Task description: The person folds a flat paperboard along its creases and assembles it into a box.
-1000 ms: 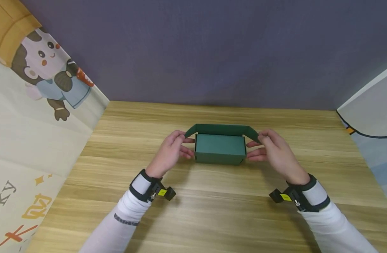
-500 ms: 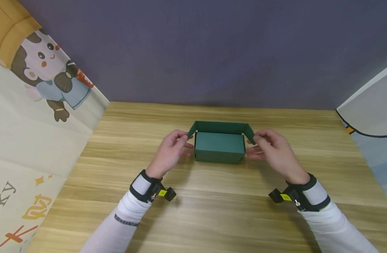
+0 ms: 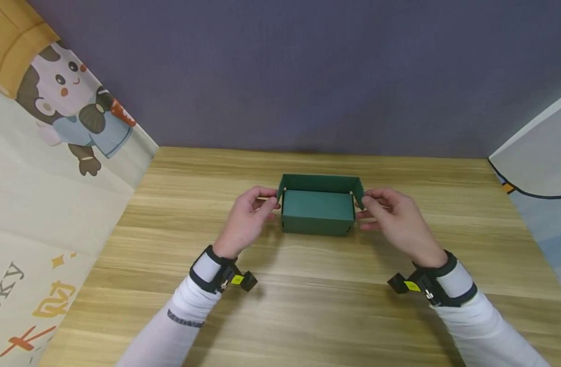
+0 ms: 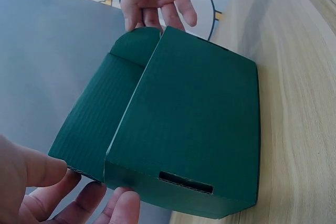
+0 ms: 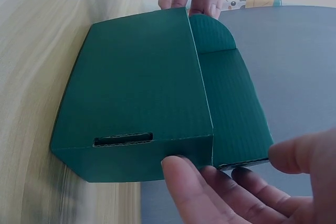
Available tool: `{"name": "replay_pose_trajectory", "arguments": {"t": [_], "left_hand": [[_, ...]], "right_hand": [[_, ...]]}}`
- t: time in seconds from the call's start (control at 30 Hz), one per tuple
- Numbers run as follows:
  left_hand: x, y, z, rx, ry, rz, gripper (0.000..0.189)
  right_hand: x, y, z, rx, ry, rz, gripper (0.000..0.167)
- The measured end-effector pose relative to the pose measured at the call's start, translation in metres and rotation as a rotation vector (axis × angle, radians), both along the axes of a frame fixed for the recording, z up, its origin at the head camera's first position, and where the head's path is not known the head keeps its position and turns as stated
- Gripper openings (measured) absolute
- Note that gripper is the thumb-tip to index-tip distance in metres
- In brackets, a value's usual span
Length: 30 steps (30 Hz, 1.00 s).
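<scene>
A green cardboard box [image 3: 317, 227] stands on the table, with a flap [image 3: 319, 182] rising along its far side. Folded side tabs stick forward from both ends of this flap. My left hand [image 3: 246, 219] pinches the left tab between thumb and fingers, its other fingers beside the box's left end. On the other side my right hand [image 3: 397, 219] pinches the right tab [image 3: 357, 192] in the same way. A slot [image 4: 186, 182] shows near the box's edge in the left wrist view, and a matching slot [image 5: 123, 139] in the right wrist view.
Under the box lies a wood-grain tabletop [image 3: 317, 306]. A dark blue-grey wall [image 3: 308, 76] rises behind it. At the left hangs a sheet with cartoon prints [image 3: 69, 102], and a pale printed sheet [image 3: 542, 153] is at the right.
Both hands have moved inward toward the box's ends. The side tabs, spread outward before, now point more nearly straight forward, and the flap stands slightly higher.
</scene>
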State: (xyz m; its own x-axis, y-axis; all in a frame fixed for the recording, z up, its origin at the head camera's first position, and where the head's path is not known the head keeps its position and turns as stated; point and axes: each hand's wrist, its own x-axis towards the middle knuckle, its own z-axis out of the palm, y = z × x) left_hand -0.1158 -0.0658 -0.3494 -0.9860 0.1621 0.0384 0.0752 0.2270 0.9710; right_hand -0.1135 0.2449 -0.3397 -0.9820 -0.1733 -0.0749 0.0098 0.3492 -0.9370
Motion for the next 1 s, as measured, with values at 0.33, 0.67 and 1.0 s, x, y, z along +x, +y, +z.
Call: {"name": "replay_pose_trajectory", "arguments": {"t": [0.33, 0.67, 1.0], "left_hand": [[-0.0008, 0.0017, 0.0014, 0.01, -0.027, -0.001, 0.028], [0.0, 0.0024, 0.0011, 0.0, -0.018, 0.005, 0.025], [-0.0005, 0.003, -0.0033, 0.012, 0.011, 0.006, 0.022]], "right_hand": [[0.0003, -0.0033, 0.0009, 0.015, 0.032, 0.004, 0.042], [0.0012, -0.0051, -0.0018, 0.031, 0.068, 0.008, 0.04], [0.0025, -0.0061, -0.0001, 0.084, 0.086, 0.008, 0.04]]}}
